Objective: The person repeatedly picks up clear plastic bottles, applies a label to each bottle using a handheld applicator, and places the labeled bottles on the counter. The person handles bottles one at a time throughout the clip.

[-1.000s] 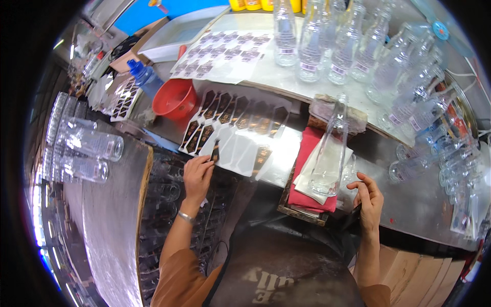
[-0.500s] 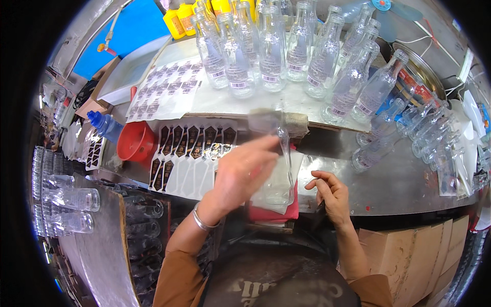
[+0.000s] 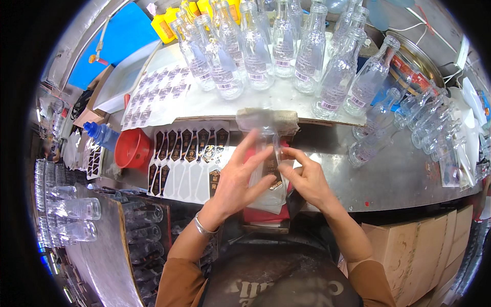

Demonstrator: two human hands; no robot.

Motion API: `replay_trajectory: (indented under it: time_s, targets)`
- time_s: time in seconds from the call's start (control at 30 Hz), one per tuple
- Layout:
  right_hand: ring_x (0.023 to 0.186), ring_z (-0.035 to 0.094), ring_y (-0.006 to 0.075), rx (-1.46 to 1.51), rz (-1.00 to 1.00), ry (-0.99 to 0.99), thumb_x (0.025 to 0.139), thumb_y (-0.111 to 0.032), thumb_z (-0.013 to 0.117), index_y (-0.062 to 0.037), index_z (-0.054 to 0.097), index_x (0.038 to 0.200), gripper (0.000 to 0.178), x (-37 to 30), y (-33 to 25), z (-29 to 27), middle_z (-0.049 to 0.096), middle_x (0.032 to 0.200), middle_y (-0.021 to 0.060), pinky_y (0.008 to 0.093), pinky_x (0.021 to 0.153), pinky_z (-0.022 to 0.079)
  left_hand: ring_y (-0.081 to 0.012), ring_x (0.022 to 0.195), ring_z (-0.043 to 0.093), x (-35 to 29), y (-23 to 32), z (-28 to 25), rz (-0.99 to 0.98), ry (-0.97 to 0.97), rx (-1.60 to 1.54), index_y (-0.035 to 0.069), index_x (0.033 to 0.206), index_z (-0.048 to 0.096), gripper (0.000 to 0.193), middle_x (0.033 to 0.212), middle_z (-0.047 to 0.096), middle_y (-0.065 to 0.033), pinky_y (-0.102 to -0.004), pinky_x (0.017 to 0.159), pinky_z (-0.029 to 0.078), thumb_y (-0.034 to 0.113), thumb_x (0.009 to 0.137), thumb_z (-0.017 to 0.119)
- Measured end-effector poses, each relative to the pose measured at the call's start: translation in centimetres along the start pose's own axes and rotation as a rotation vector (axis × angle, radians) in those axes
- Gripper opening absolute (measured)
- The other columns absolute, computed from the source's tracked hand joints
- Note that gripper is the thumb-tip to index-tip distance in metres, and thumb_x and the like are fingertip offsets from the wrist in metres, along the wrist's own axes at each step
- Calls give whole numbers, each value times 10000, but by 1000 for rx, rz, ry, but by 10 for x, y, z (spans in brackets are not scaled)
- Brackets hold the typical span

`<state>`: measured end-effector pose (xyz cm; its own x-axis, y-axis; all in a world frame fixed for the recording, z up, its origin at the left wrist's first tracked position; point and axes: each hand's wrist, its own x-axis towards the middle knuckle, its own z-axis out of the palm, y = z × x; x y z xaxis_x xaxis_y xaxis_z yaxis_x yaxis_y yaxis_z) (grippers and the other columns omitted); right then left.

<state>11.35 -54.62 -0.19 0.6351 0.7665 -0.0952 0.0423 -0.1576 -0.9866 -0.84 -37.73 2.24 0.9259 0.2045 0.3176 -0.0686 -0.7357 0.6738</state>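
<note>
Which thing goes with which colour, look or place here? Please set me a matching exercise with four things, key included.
Things:
1. Bottle between the left hand and right hand
2. Bucket
3. Bracelet
4. Cardboard boxes

Descriptions:
A. Silver
B. At the lower right of the picture
C. See-through
D. Red

Pairs: 1-C, 2-D, 3-A, 4-B

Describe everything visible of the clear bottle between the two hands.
The bottle looks like clear glass and lies with its base toward the person, its blurred neck at a pale padded block. A dark label with gold marks shows on its upper side. Pale and red cloth lies beneath. The left hand spreads its fingers over it; the right hand is at its right side. Exact contact is unclear.
</note>
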Motion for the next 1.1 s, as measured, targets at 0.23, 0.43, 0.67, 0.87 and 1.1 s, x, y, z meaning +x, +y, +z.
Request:
replay_trajectory:
  time_s: [0.23, 0.43, 0.67, 0.87, 1.1]
  targets:
    - [790, 711, 199, -19, -15, 16, 905, -233, 715, 64, 530, 1359, 573, -11, 3, 7, 711, 1141, 200, 338, 758, 557, -419, 1451, 382, -13, -3, 6, 11, -22, 17, 95, 1412, 585, 635, 1585, 343, -253, -483, 1136, 392, 165, 818, 801]
    - [813, 729, 212, -1, -5, 30, 911, -241, 720, 67, 555, 1315, 534, -4, 3, 6, 724, 1096, 187, 332, 741, 566, -361, 1319, 519, -4, -4, 7, -58, 51, -31, 89, 1410, 586, 583, 1563, 381, -225, -456, 1080, 442, 141, 856, 757]
    - [820, 731, 217, -27, 5, 26, 903, -247, 737, 71, 574, 1276, 517, 1, 0, 6, 728, 1060, 178, 333, 742, 570, -378, 1318, 501, 0, -8, 10, -79, 46, 34, 96, 1407, 588, 586, 1533, 414, -230, -454, 1076, 436, 149, 848, 756]
    - [794, 723, 199, -44, -39, 42, 893, -247, 742, 68, 573, 1281, 528, 2, 5, 7, 728, 1065, 185, 323, 727, 565, -367, 1297, 517, 1, -7, 10, -61, 56, 55, 78, 1404, 589, 586, 1523, 432, -224, -458, 1078, 434, 126, 844, 753]
    - [680, 627, 78, -51, 16, -79, 942, -205, 699, 29, 456, 1451, 610, -13, 6, -2, 651, 1265, 179, 252, 657, 512, -376, 1439, 404, -15, 3, 17, -224, 41, -253, -11, 1518, 381, 787, 1566, 363, -256, -438, 1128, 393, 147, 852, 770]
